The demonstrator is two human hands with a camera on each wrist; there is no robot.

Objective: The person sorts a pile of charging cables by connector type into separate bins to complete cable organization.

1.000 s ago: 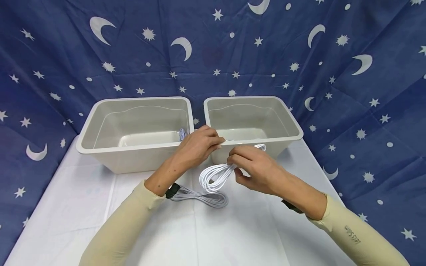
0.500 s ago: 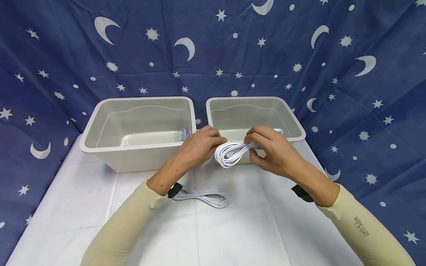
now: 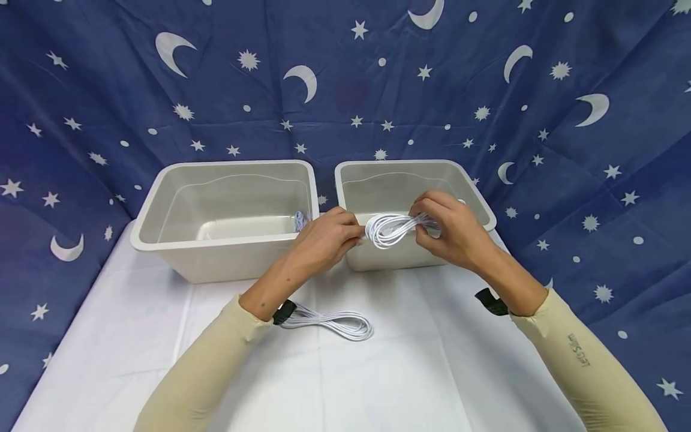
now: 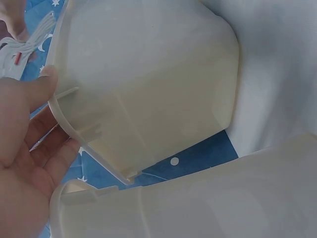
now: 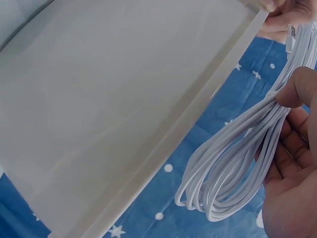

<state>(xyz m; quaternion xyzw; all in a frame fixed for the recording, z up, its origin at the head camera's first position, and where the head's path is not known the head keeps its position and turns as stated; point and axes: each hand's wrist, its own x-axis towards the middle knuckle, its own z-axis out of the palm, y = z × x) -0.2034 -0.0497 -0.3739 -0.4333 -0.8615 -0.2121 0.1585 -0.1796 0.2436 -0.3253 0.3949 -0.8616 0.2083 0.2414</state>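
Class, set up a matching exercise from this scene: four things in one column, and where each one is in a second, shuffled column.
Things:
1. coiled cable
2. second cable
3. left bin
4. right bin

Places:
A. lying on the white cloth
B. beneath the right hand
C. held in the right hand
D. beside the left hand, with a small bundle inside

Pairs: 1-C, 2-A, 3-D, 4-B

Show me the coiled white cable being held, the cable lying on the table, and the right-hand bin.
held cable coil (image 3: 385,231), head view, on its looped end.
cable on the table (image 3: 337,323), head view, mid-bundle.
right bin (image 3: 402,163), head view, on its far rim.
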